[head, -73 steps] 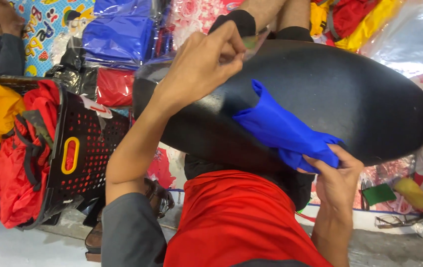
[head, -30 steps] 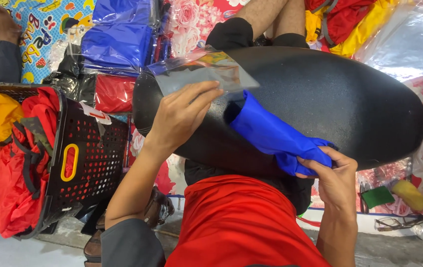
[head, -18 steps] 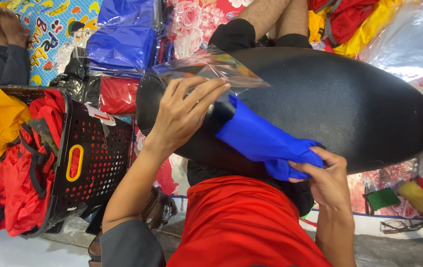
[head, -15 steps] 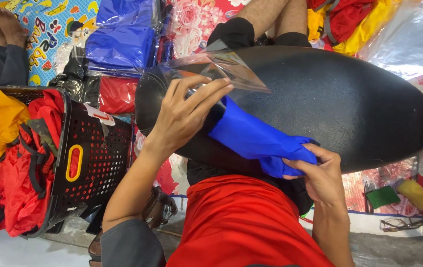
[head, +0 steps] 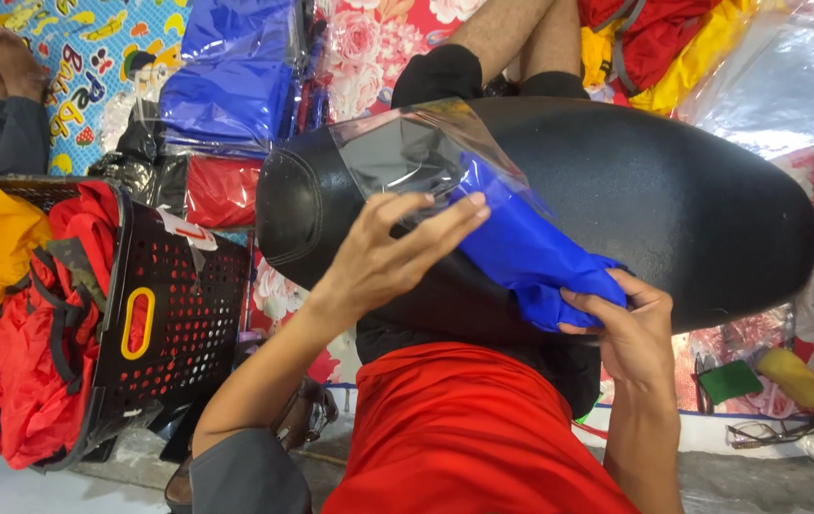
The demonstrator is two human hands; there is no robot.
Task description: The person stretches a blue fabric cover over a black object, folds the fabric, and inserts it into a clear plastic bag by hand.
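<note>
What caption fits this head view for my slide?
Left hand steadies a clear plastic bag while right hand feeds blue fabric into it on a black oval board.

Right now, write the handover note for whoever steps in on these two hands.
Left hand: fingers spread flat on the clear plastic bag, pinning it to the black padded board.
Right hand: pinching the bunched end of the folded blue cloth.
Done: the cloth's far end is at the bag's mouth, perhaps just inside.
Left: most of the cloth is outside the bag.
</note>
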